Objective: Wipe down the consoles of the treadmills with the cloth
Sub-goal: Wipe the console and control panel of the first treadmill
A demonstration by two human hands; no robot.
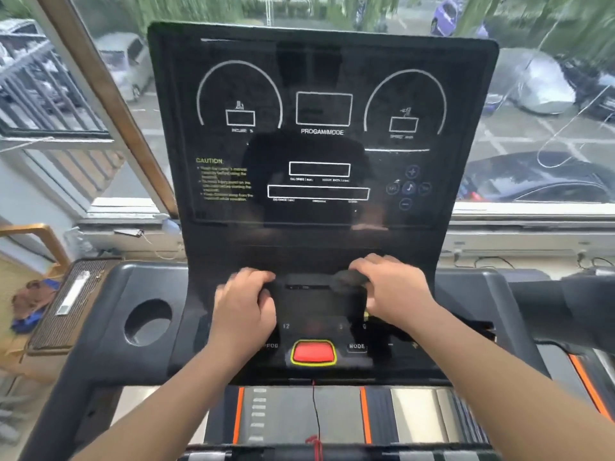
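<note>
A black treadmill console (321, 104) with white dials and a "PROGAMMODE" label stands upright in front of me. Over its lower button panel, a dark cloth (319, 302) is spread between both hands. My left hand (244, 302) grips the cloth's left edge with curled fingers. My right hand (391, 287) holds the bunched upper right corner. Just below the cloth sits the red stop button (312, 352) with its yellow rim. Motion blur softens both hands.
A round cup holder (148, 322) lies in the left tray of the console. The belt (299, 417) with orange stripes runs below. A second treadmill's grey handrail (565, 304) is at the right. Windows behind look onto parked cars; a mat and clutter sit at the left.
</note>
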